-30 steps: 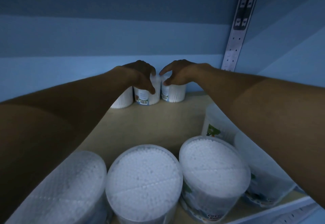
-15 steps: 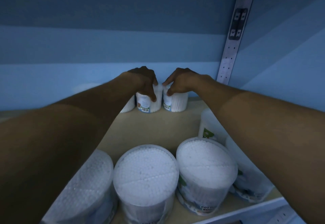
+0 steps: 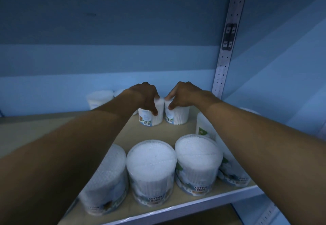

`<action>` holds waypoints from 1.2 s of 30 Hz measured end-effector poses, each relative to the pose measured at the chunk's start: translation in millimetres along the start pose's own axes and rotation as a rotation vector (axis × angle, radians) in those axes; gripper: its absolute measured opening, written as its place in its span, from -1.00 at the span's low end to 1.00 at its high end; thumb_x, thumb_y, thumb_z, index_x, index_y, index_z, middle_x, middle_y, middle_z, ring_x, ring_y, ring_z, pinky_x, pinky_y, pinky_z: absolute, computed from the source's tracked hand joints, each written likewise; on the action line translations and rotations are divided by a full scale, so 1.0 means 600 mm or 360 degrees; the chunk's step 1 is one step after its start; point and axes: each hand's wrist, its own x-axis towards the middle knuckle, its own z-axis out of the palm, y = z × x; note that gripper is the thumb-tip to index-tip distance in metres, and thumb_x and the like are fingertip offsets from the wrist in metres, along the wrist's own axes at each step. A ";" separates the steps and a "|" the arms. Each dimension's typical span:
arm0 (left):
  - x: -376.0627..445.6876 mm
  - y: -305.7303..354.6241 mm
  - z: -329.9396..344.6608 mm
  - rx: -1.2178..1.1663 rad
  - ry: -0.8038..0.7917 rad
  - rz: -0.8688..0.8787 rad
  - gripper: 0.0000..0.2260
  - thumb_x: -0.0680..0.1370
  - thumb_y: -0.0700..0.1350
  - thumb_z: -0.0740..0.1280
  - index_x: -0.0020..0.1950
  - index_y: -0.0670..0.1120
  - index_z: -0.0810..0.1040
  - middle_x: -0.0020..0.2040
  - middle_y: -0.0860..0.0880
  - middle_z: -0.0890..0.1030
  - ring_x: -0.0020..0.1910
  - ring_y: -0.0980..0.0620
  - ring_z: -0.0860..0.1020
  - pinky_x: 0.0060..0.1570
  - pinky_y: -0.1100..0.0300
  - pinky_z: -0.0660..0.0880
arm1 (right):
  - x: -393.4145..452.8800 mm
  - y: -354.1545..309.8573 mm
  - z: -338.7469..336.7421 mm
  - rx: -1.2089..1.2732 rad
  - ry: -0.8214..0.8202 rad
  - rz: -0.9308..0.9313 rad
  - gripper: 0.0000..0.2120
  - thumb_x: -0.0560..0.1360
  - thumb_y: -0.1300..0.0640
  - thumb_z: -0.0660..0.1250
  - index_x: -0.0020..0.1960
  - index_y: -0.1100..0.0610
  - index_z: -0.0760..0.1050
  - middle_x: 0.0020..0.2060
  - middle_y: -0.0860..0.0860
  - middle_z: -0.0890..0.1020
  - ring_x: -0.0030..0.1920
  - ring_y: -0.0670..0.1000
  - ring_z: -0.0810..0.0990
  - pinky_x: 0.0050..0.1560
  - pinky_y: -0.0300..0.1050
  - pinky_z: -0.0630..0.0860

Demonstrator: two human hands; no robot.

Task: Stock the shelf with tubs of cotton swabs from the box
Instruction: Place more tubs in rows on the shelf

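Observation:
Both arms reach deep into a shelf bay. My left hand [image 3: 145, 97] grips the top of a clear tub of cotton swabs [image 3: 151, 117] standing at the back of the wooden shelf board [image 3: 158, 133]. Right beside it, my right hand [image 3: 183, 95] grips the top of a second tub [image 3: 180, 116]. The two tubs stand upright, almost touching, barcodes facing me. More tubs [image 3: 100, 97] stand further left against the back wall. The box is not in view.
A front row of tubs labelled COTTON BUDS [image 3: 151, 171] lines the shelf's front edge, with another tub [image 3: 202, 127] behind them on the right. A perforated metal upright [image 3: 225, 51] runs up the back right corner. Blue panels close the back and right side.
The camera has pulled back and tilted up, so the shelf's front edge and more tubs at the back left show. Both hands stay on the same two tubs at the back.

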 end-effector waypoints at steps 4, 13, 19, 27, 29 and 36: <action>-0.026 0.002 -0.004 -0.0016 0.0004 -0.0002 -0.31 0.33 0.21 0.53 0.40 0.02 0.48 0.31 -0.02 0.55 0.24 -0.06 0.53 0.16 0.10 0.49 | -0.024 -0.008 -0.004 -0.0011 -0.0021 -0.0023 -0.58 0.27 -0.05 0.62 0.12 -0.17 0.68 0.19 -0.14 0.66 0.19 -0.01 0.60 0.25 -0.02 0.54; -0.080 0.000 0.000 -0.0085 0.0055 -0.0039 -0.29 0.31 0.21 0.55 0.39 0.02 0.49 0.31 -0.02 0.54 0.24 -0.05 0.53 0.14 0.13 0.47 | -0.073 -0.028 -0.011 0.0019 -0.0101 -0.0131 -0.53 0.31 -0.04 0.61 0.20 -0.14 0.65 0.22 -0.13 0.65 0.21 -0.02 0.58 0.25 -0.08 0.52; -0.100 -0.020 0.000 -0.0112 0.0004 -0.0002 -0.26 0.28 0.30 0.51 0.40 0.10 0.45 0.36 0.02 0.48 0.32 -0.02 0.45 0.21 0.14 0.41 | -0.097 -0.033 -0.031 -0.0035 -0.0191 -0.0178 -0.37 0.31 -0.25 0.56 0.34 -0.16 0.54 0.35 -0.10 0.53 0.30 -0.01 0.50 0.18 -0.15 0.44; -0.101 -0.028 -0.017 -0.0174 -0.0140 -0.0033 -0.23 0.38 0.34 0.41 0.51 0.08 0.31 0.48 0.03 0.37 0.42 -0.02 0.37 0.31 0.12 0.35 | -0.102 -0.062 -0.053 -0.0269 -0.0180 -0.0064 -0.35 0.37 -0.29 0.49 0.36 -0.01 0.52 0.32 -0.01 0.53 0.27 0.07 0.52 0.26 0.02 0.52; -0.100 -0.028 -0.022 -0.0145 -0.0186 -0.0049 -0.28 0.39 0.34 0.39 0.48 0.10 0.35 0.44 0.03 0.41 0.38 -0.02 0.40 0.28 0.13 0.37 | -0.098 -0.061 -0.051 -0.0277 -0.0191 -0.0017 -0.38 0.36 -0.29 0.50 0.28 0.03 0.57 0.21 0.01 0.58 0.15 0.07 0.57 0.15 0.03 0.60; -0.093 -0.020 -0.025 -0.0126 -0.0262 -0.0074 -0.33 0.41 0.30 0.41 0.45 0.06 0.40 0.36 0.00 0.51 0.24 -0.06 0.55 0.25 0.08 0.47 | -0.089 -0.060 -0.040 -0.0249 -0.0214 0.0008 -0.52 0.30 -0.24 0.54 0.11 0.00 0.64 0.06 -0.03 0.64 0.03 0.05 0.61 0.04 0.02 0.64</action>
